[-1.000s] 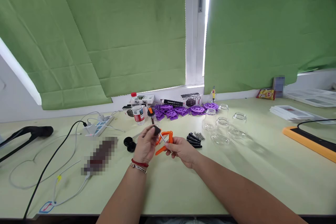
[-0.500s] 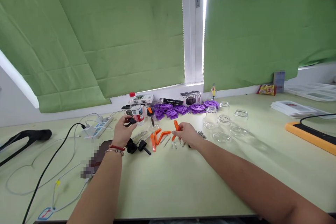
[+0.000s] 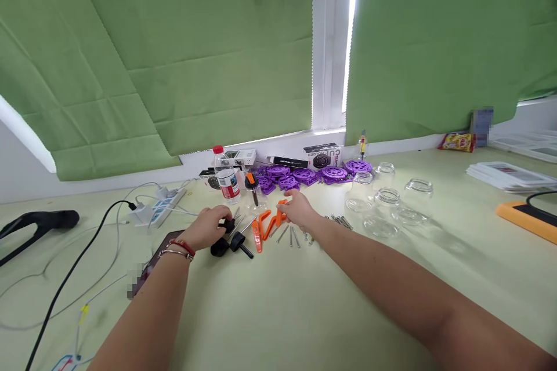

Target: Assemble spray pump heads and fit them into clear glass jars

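Head view first takes in the green blinds (image 3: 174, 58) filling the upper frame, split by a white window post (image 3: 328, 40) right of centre. Below them the pale green worktop (image 3: 304, 313) spans the whole lower half. At far left a black cable (image 3: 73, 278) runs down toward the lower left corner from a white power strip (image 3: 159, 210), and at right centre a cluster of empty glass jars (image 3: 387, 203) stands near the back. Purple plastic wheels (image 3: 304, 175) lie in a row along the window ledge at centre, with a red-capped water bottle (image 3: 226, 177) just left of them. The left hand (image 3: 206, 226), wearing a red cord and a metal bangle at the wrist, rests at centre frame with its grip closed on a black knob (image 3: 228, 224); two more black knobs (image 3: 228, 244) lie on the worktop just below it. The right hand (image 3: 298, 211) reaches in just right of centre, its grip pinched on an orange plastic piece (image 3: 281, 213) low over the worktop. Between the hands lie other orange pieces (image 3: 260, 229), and beside them small metal screws (image 3: 291, 236) and springs (image 3: 343, 221).
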A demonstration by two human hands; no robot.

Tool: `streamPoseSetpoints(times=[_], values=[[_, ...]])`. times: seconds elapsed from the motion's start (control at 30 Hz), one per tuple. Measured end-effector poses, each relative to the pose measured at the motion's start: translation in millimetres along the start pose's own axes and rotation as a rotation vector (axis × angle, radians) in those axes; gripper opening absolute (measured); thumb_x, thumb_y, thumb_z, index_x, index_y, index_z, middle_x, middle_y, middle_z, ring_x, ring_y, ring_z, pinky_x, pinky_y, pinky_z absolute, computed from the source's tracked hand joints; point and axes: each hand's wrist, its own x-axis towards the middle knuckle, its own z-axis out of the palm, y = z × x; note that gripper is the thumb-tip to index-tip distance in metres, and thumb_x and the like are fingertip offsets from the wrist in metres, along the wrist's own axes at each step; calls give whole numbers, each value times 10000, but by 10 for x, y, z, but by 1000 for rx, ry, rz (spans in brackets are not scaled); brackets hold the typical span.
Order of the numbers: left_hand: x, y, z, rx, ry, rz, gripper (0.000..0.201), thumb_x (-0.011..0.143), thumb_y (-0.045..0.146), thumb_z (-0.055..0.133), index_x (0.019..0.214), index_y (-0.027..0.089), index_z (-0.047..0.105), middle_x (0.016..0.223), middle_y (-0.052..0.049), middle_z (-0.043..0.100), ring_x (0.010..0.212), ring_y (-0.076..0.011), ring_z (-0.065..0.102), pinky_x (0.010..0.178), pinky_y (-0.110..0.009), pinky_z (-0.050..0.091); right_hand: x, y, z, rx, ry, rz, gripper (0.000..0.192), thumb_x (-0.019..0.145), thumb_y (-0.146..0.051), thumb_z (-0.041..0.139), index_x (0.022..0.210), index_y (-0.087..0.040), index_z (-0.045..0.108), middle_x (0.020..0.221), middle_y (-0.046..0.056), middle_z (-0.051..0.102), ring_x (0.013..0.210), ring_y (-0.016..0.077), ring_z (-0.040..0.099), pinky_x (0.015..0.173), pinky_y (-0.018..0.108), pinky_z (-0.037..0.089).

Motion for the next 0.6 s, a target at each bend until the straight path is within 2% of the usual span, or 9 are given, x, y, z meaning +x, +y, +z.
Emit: streamPoseSetpoints(times=[0.07,0.13,0.23,0.33,0.47,0.6], values=[[18,109,4,56,-12,3,171,603,178,553,735,246,637,898,-32,659,847,-242,567,865,-346,368,15,-10,107,-18,-5,-15,425,727,-281,651,1104,-186,480,785,28,603,475,106,555,443,229,431],[45,273,53,107,26,33,134,655,205,533,735,242,635,897,-46,660,859,-243,571,829,-331,377,7,-31,210,-54,-22,-24,347,720,-273,660,1021,-189,510,769,23,596,477,107,555,449,231,435],[96,560,228,189,68,32,156,738,286,504,766,225,645,829,-82,664,796,-258,589,781,-346,370,-38,-62,330,-157,-85,-31,297,717,-257,667,965,-182,522,685,11,586,436,112,533,431,238,417],[150,758,459,249,62,-44,146,725,303,541,648,204,615,656,-97,637,723,-283,603,805,-394,334,-95,-76,366,-207,-125,-57,250,716,-201,660,934,-178,539,628,-5,572,423,105,513,423,227,390],[201,782,645,257,107,-115,128,694,210,544,570,186,564,609,-116,628,707,-299,613,804,-422,322,-187,-81,262,-221,-121,-102,180,723,-144,630,885,-186,564,597,-23,554,428,89,497,433,215,368],[247,707,667,253,164,-217,72,676,206,567,610,177,565,682,-155,655,754,-318,620,764,-405,358,-333,-77,67,-207,-143,-141,156,731,-133,592,871,-191,554,617,-25,558,436,91,507,439,218,383]])
